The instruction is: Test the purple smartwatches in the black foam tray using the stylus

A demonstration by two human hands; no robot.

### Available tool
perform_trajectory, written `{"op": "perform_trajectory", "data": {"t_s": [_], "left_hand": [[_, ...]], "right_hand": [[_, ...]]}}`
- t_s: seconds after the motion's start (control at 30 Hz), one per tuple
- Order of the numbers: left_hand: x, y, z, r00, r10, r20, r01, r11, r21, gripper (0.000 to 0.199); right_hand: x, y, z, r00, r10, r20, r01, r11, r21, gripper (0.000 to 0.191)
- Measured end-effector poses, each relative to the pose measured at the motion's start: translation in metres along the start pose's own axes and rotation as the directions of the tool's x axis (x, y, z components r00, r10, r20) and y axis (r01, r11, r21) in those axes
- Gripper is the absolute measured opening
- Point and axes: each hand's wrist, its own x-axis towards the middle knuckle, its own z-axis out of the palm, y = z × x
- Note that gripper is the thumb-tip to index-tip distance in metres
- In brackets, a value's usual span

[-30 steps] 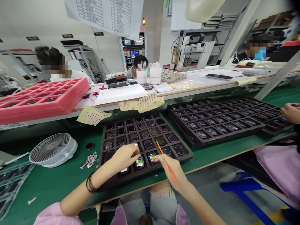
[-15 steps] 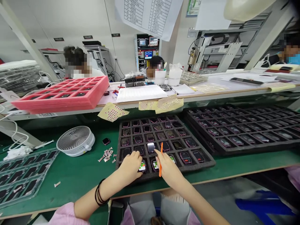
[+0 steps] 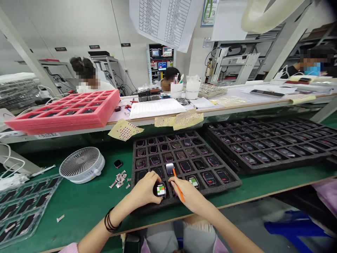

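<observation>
Fingers of left hand [image 3: 144, 189] and thumb clamped on lit smartwatch [image 3: 160, 189], watch at their right, over front row of black foam tray [image 3: 217, 190], long axis roughly away from body. Right hand [image 3: 191, 197], farther from it, pinches orange stick [image 3: 180, 194].

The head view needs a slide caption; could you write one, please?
Left hand grips a lit rectangular watch at a black foam tray; right hand holds a thin orange stick.
</observation>
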Motion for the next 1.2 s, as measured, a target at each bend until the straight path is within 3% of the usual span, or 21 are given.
{"op": "perform_trajectory", "data": {"t_s": [0.17, 0.37, 0.47, 0.57, 0.67, 0.73, 0.83, 0.93, 1.07, 1.2], "left_hand": [[0.007, -0.001, -0.003, 0.996, -0.058, -0.066, 0.036, 0.956, -0.292, 0.034], [0.038, -0.006, 0.003, 0.983, -0.085, -0.165, -0.047, 0.744, -0.666, 0.043], [0.057, -0.005, 0.005, 0.973, -0.101, -0.209, -0.103, 0.621, -0.777, 0.049], [0.073, -0.003, 0.005, 0.963, -0.122, -0.238, -0.138, 0.536, -0.833, 0.056], [0.083, -0.002, 0.007, 0.966, -0.131, -0.222, -0.123, 0.523, -0.844, 0.061], [0.087, -0.002, 0.008, 0.972, -0.117, -0.203, -0.111, 0.532, -0.839, 0.061], [0.087, -0.004, 0.011, 0.974, -0.105, -0.201, -0.114, 0.54, -0.834, 0.055], [0.086, -0.01, 0.015, 0.97, -0.111, -0.218, -0.124, 0.545, -0.829, 0.05], [0.085, -0.015, 0.021, 0.965, -0.138, -0.221, -0.102, 0.581, -0.807, 0.044], [0.081, -0.012, 0.024, 0.967, -0.139, -0.214, -0.092, 0.59, -0.802, 0.043]], "right_hand": [[-0.001, -0.003, -0.001, 0.999, 0.051, 0.005, -0.051, 0.995, 0.083, 0.023], [-0.002, 0.003, -0.002, 0.998, 0.068, -0.011, -0.067, 0.993, 0.1, 0.021], [-0.002, 0.013, -0.004, 0.996, 0.081, -0.04, -0.065, 0.953, 0.295, 0.024], [0.003, 0.023, -0.016, 0.991, 0.134, -0.031, -0.091, 0.812, 0.576, 0.034], [0.014, 0.029, -0.035, 0.985, 0.166, -0.055, -0.071, 0.669, 0.74, 0.04], [0.022, 0.031, -0.048, 0.984, 0.158, -0.082, -0.037, 0.632, 0.774, 0.04], [0.032, 0.034, -0.055, 0.987, 0.132, -0.096, -0.009, 0.633, 0.774, 0.041], [0.037, 0.039, -0.049, 0.981, 0.135, -0.136, 0.016, 0.647, 0.762, 0.042], [0.037, 0.044, -0.04, 0.95, 0.208, -0.231, 0.031, 0.676, 0.736, 0.033], [0.033, 0.045, -0.039, 0.934, 0.254, -0.251, 0.022, 0.661, 0.75, 0.03]]}}
